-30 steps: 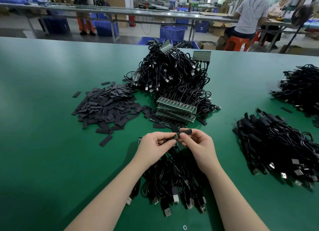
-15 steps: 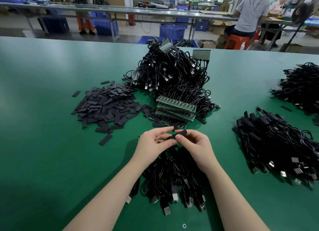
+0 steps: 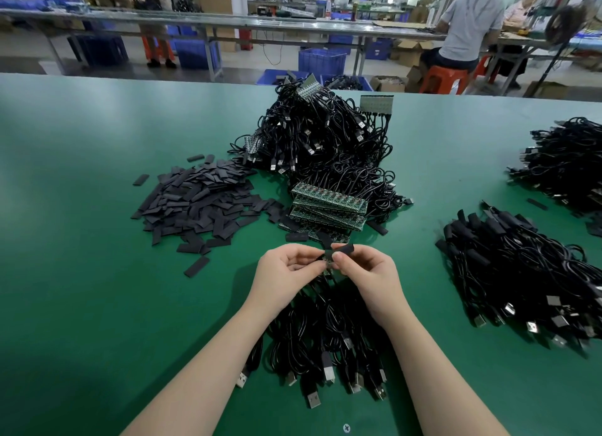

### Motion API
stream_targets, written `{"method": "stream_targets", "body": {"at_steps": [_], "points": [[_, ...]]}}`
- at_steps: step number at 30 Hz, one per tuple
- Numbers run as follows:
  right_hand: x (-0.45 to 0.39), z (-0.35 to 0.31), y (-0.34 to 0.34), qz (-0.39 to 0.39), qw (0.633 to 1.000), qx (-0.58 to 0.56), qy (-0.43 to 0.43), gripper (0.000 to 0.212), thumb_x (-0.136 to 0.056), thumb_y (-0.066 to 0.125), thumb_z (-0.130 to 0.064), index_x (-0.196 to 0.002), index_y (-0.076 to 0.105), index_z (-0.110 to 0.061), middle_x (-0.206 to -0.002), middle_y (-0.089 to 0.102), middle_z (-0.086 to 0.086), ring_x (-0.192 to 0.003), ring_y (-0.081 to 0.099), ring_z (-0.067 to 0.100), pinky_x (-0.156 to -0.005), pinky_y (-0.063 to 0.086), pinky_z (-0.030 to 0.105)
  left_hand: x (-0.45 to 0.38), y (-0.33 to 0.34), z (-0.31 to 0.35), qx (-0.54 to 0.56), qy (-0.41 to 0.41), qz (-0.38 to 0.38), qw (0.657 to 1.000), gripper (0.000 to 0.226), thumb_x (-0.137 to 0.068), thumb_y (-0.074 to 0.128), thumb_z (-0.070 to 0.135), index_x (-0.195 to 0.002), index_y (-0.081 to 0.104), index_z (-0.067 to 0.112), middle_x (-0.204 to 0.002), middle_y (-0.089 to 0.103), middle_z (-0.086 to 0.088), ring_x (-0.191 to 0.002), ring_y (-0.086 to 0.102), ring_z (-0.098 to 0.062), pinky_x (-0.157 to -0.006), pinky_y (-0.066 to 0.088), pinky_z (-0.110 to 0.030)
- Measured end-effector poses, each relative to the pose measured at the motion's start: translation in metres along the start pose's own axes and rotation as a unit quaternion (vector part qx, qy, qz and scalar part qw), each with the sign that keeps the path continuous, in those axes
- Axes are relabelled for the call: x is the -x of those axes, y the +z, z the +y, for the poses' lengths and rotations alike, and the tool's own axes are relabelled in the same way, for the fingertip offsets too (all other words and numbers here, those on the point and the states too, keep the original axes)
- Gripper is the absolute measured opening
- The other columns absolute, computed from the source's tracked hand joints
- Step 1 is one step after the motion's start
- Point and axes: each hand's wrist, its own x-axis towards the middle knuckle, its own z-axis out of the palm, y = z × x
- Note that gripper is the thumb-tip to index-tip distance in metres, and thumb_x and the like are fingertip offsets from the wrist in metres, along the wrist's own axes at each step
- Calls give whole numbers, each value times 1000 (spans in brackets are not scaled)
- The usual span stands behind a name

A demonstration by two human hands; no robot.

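My right hand [image 3: 368, 272] pinches a short black sleeve [image 3: 343, 250] between thumb and forefinger at the table's middle. My left hand [image 3: 286, 271] faces it, its fingertips pinching the small green board end [image 3: 326, 262] of a black cable, mostly hidden by the fingers. Sleeve and board meet between the two hands. Under my wrists lies a bundle of black USB cables [image 3: 325, 338], plugs toward me.
A heap of flat black sleeves [image 3: 198, 204] lies at left on the green table [image 3: 81, 272]. Behind my hands are stacked green board strips [image 3: 329, 211] and a big cable pile [image 3: 325, 142]. More cable piles [image 3: 521, 279] lie right. People sit at a far bench.
Both hands stay together at the same spot. The sleeve in my right hand has shifted slightly against the cable end held by my left; the view has dipped a little.
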Motion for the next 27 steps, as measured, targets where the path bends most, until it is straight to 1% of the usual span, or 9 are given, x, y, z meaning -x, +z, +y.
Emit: {"method": "stream_targets", "body": {"at_steps": [4, 7, 10, 12, 15, 17, 20, 23, 27], "points": [[0, -1, 0, -9, 1000, 19, -11, 21, -85, 76, -9, -80, 79, -29, -86, 77, -6, -77, 68, 3, -70, 51, 15, 2, 1, 2, 2, 4, -5, 1000, 23, -76, 83, 14, -77, 78, 37, -82, 76, 6, -77, 73, -10, -69, 52, -14], [-1, 0, 0, -6, 999, 34, -7, 16, -86, 76, -12, -76, 78, -24, -81, 75, -10, -71, 64, 2, -67, 50, 15, 3, 2, 3, -12, 21, 3, 1000, 27, -75, 84, 15, -73, 77, 41, -79, 76, 8, -76, 72, -8, -68, 52, -14], [-1, 1, -1, -1, 999, 38, 0, 10, -85, 77, -16, -75, 76, -18, -76, 74, -10, -66, 60, 4, -63, 48, 15, 4, 2, 3, -15, 28, 11, 999, 25, -74, 84, 14, -73, 77, 38, -78, 75, 8, -76, 72, -8, -68, 51, -13], [-1, 2, -1, 5, 999, 45, 4, 11, -85, 78, -20, -75, 75, -16, -71, 71, -8, -64, 56, 8, -60, 46, 18, 3, 1, 3, -12, 24, 9, 1000, 20, -74, 84, 14, -75, 78, 33, -79, 76, 6, -76, 72, -10, -68, 52, -15], [-1, 3, 0, 17, 999, 48, 11, 16, -84, 79, -24, -74, 73, -13, -71, 68, 5, -66, 54, 13, -62, 45, 24, 3, 1, 3, 10, 3, 5, 1000, 21, -72, 85, 11, -73, 78, 30, -78, 76, 3, -73, 73, -11, -67, 52, -14], [0, 2, 1, 24, 998, 52, 14, 18, -84, 79, -24, -71, 72, -15, -70, 66, 7, -64, 54, 12, -61, 44, 22, 3, 1, 4, 10, -1, 6, 1000, 21, -71, 86, 11, -71, 77, 30, -77, 76, 2, -73, 73, -11, -66, 52, -14], [-1, 1, 1, 22, 998, 50, 13, 18, -84, 79, -22, -67, 72, -17, -66, 68, -2, -60, 55, 7, -58, 45, 16, 3, 0, 5, 12, -10, 4, 1000, 21, -71, 86, 12, -71, 77, 31, -77, 76, 2, -73, 73, -11, -66, 53, -15], [-1, 0, 2, 27, 999, 40, 12, 18, -84, 78, -19, -67, 72, -15, -64, 67, -5, -58, 54, 6, -57, 46, 15, 3, 0, 6, 5, -21, -4, 1000, 23, -69, 88, 15, -72, 76, 35, -78, 75, 5, -72, 71, -9, -67, 53, -15], [0, -2, 4, 27, 999, 21, 9, 20, -84, 77, -13, -65, 73, -17, -69, 72, -10, -58, 60, 1, -58, 47, 13, 2, 2, 4, -8, -27, 18, 999, 20, -69, 87, 14, -72, 75, 29, -74, 74, 5, -69, 69, -6, -66, 52, -14]]}}
